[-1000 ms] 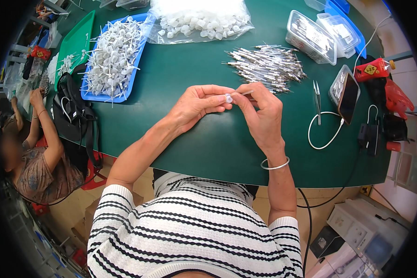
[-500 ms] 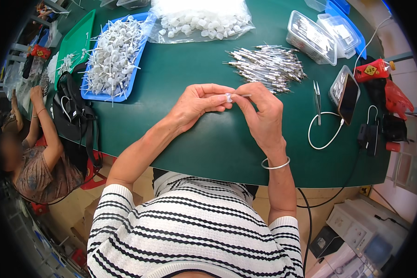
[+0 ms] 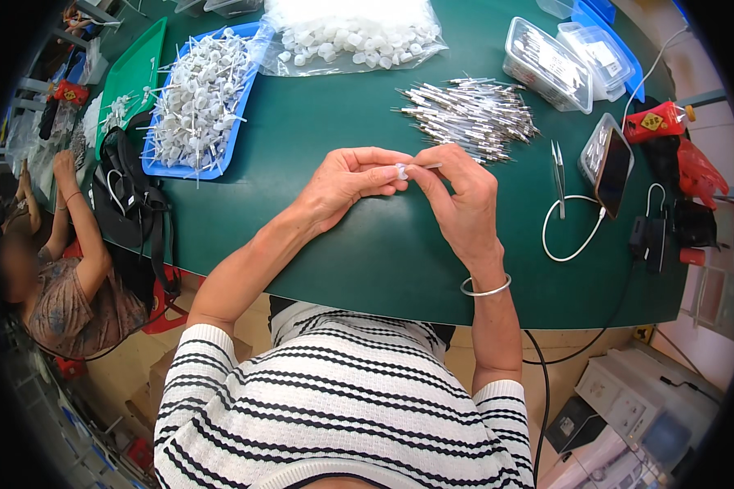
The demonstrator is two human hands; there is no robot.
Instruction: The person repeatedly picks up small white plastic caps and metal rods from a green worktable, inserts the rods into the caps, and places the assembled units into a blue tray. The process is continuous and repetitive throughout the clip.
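Observation:
Above the green table, my left hand [image 3: 352,181] pinches a small white plastic cap [image 3: 402,171] between thumb and fingers. My right hand [image 3: 462,191] is closed on a thin pale rod [image 3: 434,166], whose near end meets the cap; whether it sits inside is hidden by my fingertips. Beyond my right hand lies a loose pile of thin metal-and-white rods [image 3: 469,118]. To the far left, a blue tray [image 3: 148,155] is heaped with white caps on thin stems [image 3: 200,102]. A clear bag of loose white caps [image 3: 355,41] lies at the back.
Tweezers [image 3: 558,179], a white cable [image 3: 546,244] and a phone [image 3: 614,173] on a clear box lie to the right. Lidded plastic boxes [image 3: 549,65] stand at the back right. A black bag [image 3: 130,191] and a seated co-worker [image 3: 81,277] are on the left, near a green tray [image 3: 148,50].

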